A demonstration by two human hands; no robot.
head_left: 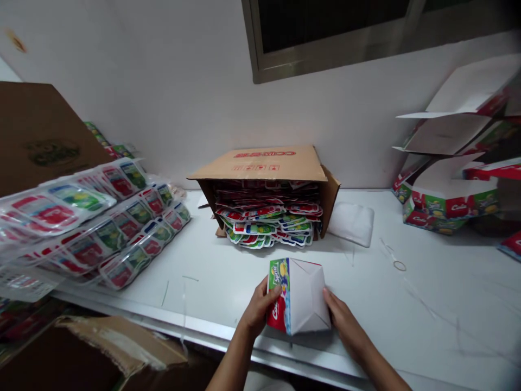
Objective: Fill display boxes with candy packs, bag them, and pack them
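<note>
I hold a small folded paper box (303, 298) between both hands near the front edge of the white table (427, 304). Its white folded bottom faces up, and its side shows green and red drink logos. My left hand (258, 309) grips the printed left side, thumb on top. Pressed against the box's right edge, my right hand (344, 320) has its fingers closed on it.
A brown carton (264, 163) lies on its side at the wall, full of printed flat packs (268, 222). Plastic-wrapped packs (93, 228) pile up at the left. Folded boxes (451, 201) are stacked at the right. A rubber band (399, 265) lies on the table. A torn carton (101, 347) sits below left.
</note>
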